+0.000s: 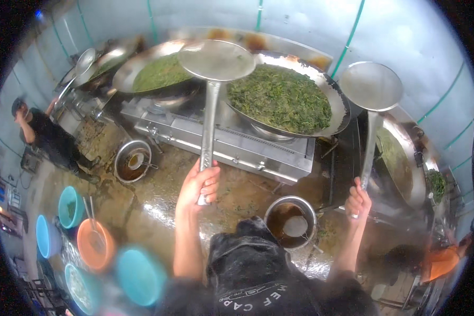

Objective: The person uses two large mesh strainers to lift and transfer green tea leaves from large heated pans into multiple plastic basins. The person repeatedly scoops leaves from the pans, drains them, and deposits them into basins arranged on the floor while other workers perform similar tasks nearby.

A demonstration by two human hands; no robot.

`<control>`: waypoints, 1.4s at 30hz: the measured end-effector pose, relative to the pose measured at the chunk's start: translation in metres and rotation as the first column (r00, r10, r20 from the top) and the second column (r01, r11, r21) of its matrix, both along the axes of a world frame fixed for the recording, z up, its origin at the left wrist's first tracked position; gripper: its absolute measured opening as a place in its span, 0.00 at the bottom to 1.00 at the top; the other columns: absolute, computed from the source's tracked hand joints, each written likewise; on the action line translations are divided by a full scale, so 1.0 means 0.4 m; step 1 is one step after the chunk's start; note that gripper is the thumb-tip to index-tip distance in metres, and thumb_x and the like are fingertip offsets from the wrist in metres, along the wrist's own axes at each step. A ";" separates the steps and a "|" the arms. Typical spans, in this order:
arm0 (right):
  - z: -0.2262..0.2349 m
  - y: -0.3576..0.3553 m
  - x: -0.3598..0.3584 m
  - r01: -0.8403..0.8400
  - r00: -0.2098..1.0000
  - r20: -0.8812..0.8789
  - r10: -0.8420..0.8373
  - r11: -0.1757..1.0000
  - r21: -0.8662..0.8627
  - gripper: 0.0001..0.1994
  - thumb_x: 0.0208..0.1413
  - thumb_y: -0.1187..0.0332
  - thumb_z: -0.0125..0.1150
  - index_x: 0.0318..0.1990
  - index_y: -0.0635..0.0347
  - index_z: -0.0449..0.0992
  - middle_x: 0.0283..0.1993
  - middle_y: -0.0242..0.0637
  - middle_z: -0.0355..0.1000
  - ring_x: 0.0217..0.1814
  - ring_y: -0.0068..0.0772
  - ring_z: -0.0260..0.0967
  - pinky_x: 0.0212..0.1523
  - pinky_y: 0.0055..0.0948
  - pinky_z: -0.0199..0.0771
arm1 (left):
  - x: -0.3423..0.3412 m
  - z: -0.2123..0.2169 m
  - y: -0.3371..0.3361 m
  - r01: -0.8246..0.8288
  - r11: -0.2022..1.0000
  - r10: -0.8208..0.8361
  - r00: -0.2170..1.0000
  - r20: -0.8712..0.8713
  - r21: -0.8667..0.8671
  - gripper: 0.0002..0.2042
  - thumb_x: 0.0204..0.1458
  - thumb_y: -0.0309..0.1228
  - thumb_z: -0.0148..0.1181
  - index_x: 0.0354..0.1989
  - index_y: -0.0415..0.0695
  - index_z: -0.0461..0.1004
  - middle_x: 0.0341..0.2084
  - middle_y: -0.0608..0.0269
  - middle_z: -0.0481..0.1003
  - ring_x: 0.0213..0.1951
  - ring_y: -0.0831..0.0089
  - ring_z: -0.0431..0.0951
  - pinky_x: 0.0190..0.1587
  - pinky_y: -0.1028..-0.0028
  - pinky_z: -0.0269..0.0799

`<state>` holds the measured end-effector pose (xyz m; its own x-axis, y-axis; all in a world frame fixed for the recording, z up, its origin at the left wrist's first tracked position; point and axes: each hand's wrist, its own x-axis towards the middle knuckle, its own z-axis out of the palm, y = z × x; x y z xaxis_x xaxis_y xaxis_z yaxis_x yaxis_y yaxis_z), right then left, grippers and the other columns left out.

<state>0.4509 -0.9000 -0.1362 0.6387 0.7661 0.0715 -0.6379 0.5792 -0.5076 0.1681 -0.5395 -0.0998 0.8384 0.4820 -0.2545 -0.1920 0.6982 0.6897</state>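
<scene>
Work in hand: being judged as under way; chopped greens (284, 100) are already being held in the central wok (336, 108), no load is being seen on either tool, and how much is left cannot be told.
Left hand (199, 184): being closed in a narrow fist around the lower handle of the left ladle (211, 102); the forearm is being held upright.
Right hand (358, 200): being wrapped narrowly around the lower handle of the right ladle (373, 126), with the forearm being raised and slanted outward.
Ladle heads: being held up and apart; the left is being seen across the gap between 2 woks, the right past the central wok's right rim. Contact with the rims cannot be told.
Outer woks: paler green contents are being held in the left wok (124, 76); the right wok (418, 187) is being partly hidden.
Stove: the central wok is being supported by the metal stove (237, 150).
Floor: 2 metal pots are being kept there, 1 near (271, 216) and 1 at left (122, 158).
Lower left: an orange basin (96, 245) is being flanked by blue-green basins (141, 276).
</scene>
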 end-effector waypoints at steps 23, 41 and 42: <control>0.249 1.154 0.087 -0.400 0.905 -0.035 0.423 0.821 -0.409 0.10 0.61 0.67 0.50 0.47 0.61 0.64 0.18 0.21 0.56 0.09 0.08 0.48 0.04 0.13 0.49 | -0.235 -0.047 0.664 -0.431 0.890 0.455 0.857 -0.241 0.148 0.08 0.51 0.21 0.52 0.39 0.44 0.65 0.15 0.73 0.60 0.10 0.88 0.56 0.07 0.85 0.48; 0.281 1.529 -0.094 -0.429 0.791 -0.327 0.517 0.088 -0.899 0.16 0.63 0.49 0.42 0.37 0.52 0.62 0.16 0.17 0.50 0.10 0.07 0.46 0.04 0.10 0.44 | -0.352 -0.055 1.052 -0.247 0.960 0.278 0.905 -0.322 0.134 0.13 0.50 0.22 0.51 0.42 0.43 0.58 0.15 0.69 0.60 0.11 0.83 0.58 0.10 0.80 0.56; 0.268 1.523 -0.116 -0.452 0.783 -0.338 0.523 0.106 -0.885 0.15 0.63 0.49 0.43 0.38 0.51 0.62 0.16 0.17 0.50 0.10 0.06 0.46 0.04 0.10 0.43 | -0.351 -0.059 1.066 -0.241 0.962 0.270 0.911 -0.311 0.129 0.13 0.50 0.22 0.51 0.42 0.43 0.58 0.16 0.69 0.60 0.11 0.83 0.58 0.10 0.80 0.56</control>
